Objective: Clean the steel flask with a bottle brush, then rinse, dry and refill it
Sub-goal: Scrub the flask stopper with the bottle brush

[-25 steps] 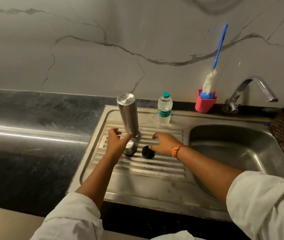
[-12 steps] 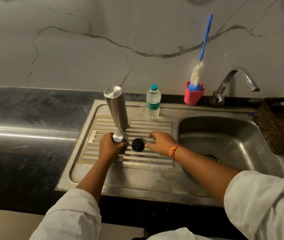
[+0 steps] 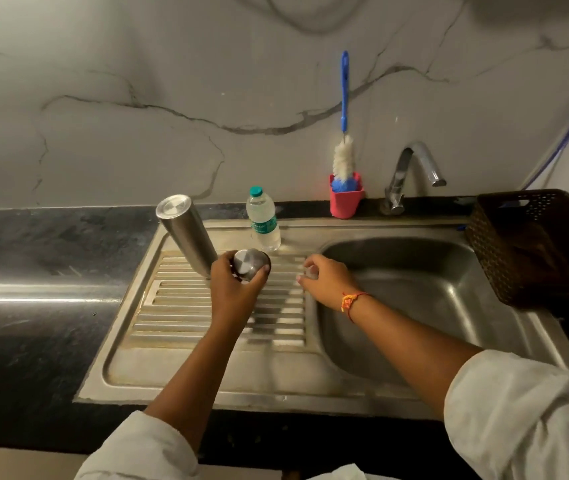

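The steel flask (image 3: pixel 186 233) stands upside down and tilted on the sink's ribbed drainboard (image 3: pixel 179 306). My left hand (image 3: pixel 234 289) grips the round steel cap (image 3: pixel 249 264) just right of the flask's lower end. A dark edge shows along the cap's right side; I cannot tell whether it is the black stopper. My right hand (image 3: pixel 326 284) hovers over the drainboard's right end with fingers loosely curled, and nothing shows in it. The blue-handled bottle brush (image 3: pixel 344 157) stands in a red cup (image 3: pixel 345 202) against the wall.
A small plastic water bottle (image 3: pixel 263 220) stands behind the cap. The tap (image 3: pixel 411 174) arches over the sink basin (image 3: pixel 414 282). A dark woven basket (image 3: pixel 535 244) sits on the counter at the right. Black counter (image 3: pixel 33 271) stretches left.
My left hand has lifted the steel cap off the drainboard. My right hand has drawn right, away from the black stopper, which no longer shows plainly. The camera has moved closer.
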Motion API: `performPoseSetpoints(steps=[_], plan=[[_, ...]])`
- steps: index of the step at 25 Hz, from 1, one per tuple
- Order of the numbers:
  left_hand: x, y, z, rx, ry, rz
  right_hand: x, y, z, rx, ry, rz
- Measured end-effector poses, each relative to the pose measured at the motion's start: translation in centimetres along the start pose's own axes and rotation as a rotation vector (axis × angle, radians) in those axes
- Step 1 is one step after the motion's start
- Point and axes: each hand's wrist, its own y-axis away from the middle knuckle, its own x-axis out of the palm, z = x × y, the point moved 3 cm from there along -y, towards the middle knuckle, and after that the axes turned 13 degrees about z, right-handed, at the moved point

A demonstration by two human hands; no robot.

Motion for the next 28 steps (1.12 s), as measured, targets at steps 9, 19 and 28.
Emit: performPoseSetpoints(steps=[9, 19, 28], plan=[[14.1, 2.4, -5.9, -0.084, 0.131, 0.193, -8.2, 3.6, -8.7, -0.011, -0.159, -0.022], [22.0, 2.8, -6.7, -0.319, 0.629, 0.222, -12.9, 3.5, -14.3, -0.006, -0.294, -0.053], [20.9, 0.7, -6.8, -0.346, 0.742, 0.174, -12.6, 0.2, -11.0, -0.089, -0.298, -0.063]])
